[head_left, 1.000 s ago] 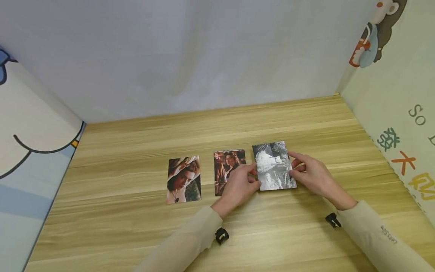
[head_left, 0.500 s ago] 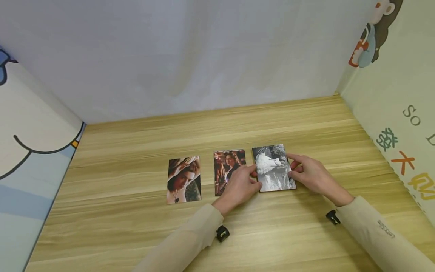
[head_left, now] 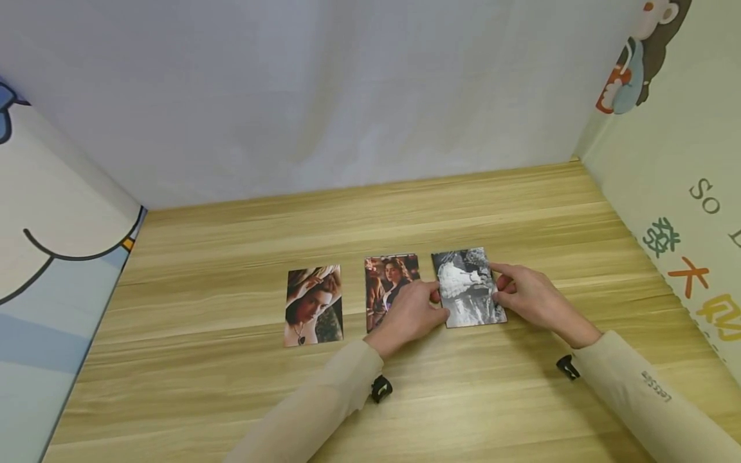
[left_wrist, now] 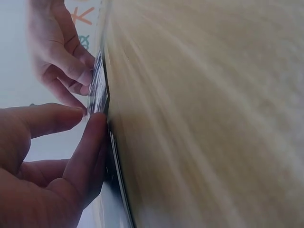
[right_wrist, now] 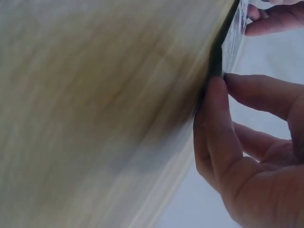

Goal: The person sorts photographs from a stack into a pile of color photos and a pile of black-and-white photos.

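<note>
Now, both hands are on the black-and-white photo. Right hand (head_left: 532, 296): thumb and fingers curled in, pinching the photo's right-hand edge. Left hand (head_left: 412, 315): thumb and forefinger bent to the opposite edge, gripping it there; the other fingers are partly hidden.

Clock face centred on the black-and-white photo (head_left: 470, 289), 12 toward the wall (head_left: 231, 96). The right hand sits at 3, the left hand at about 8, its knuckles covering the near corner of the middle photo (head_left: 382, 283). That photo lies at 9, just beside; the outer photo (head_left: 313, 305) lies further out, also near 9. Both are on the table (head_left: 202, 399).

Change: over the last second the black-and-white photo has shifted slightly toward 6, with a trace of drift toward 3. Both hands went along, holding the same edges. The middle and outer photos have not moved.

Reading (judgement): a small trim of position, bringing the third photo into line with the row. Its far edge now fits the gentle upward step of the other two better. Its sides look a little turned against the middle photo, though viewing angle may account for part of that. The gap at the far corners seems narrower than the one between the other pair. Whether the photo is fully flat on the table: cannot tell, even from the wrist views.
</note>
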`<action>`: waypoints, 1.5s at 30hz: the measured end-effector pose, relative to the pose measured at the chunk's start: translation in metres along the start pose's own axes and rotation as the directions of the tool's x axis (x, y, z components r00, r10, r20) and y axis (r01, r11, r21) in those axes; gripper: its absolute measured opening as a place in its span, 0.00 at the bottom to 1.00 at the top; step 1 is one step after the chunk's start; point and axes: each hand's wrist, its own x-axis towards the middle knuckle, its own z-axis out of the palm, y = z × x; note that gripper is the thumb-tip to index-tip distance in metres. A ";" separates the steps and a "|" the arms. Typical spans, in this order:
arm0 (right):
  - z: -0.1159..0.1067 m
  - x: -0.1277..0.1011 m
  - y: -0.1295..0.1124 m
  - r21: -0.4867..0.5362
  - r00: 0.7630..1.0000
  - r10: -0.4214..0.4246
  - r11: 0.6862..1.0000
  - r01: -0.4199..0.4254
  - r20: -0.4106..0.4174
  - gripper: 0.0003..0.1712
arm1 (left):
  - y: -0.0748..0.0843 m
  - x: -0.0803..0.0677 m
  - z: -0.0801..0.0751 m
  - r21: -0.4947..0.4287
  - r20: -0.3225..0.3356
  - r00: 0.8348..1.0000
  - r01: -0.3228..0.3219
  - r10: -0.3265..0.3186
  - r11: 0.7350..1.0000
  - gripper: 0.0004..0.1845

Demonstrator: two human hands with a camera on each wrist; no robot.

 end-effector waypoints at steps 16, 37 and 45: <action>-0.001 0.004 0.000 -0.041 1.000 0.001 0.999 0.000 0.021 0.36 | -0.001 0.003 -0.004 -0.015 0.038 0.998 0.044 -0.044 0.999 0.12; -0.005 -0.016 -0.016 0.084 0.989 0.023 0.996 -0.010 -0.149 0.30 | -0.004 -0.031 -0.015 -0.436 -0.120 0.992 -0.021 -0.035 0.900 0.33; -0.009 -0.019 -0.022 0.141 0.976 0.042 0.990 -0.012 -0.214 0.30 | -0.015 -0.048 -0.028 -0.469 -0.210 0.978 -0.090 -0.012 0.879 0.29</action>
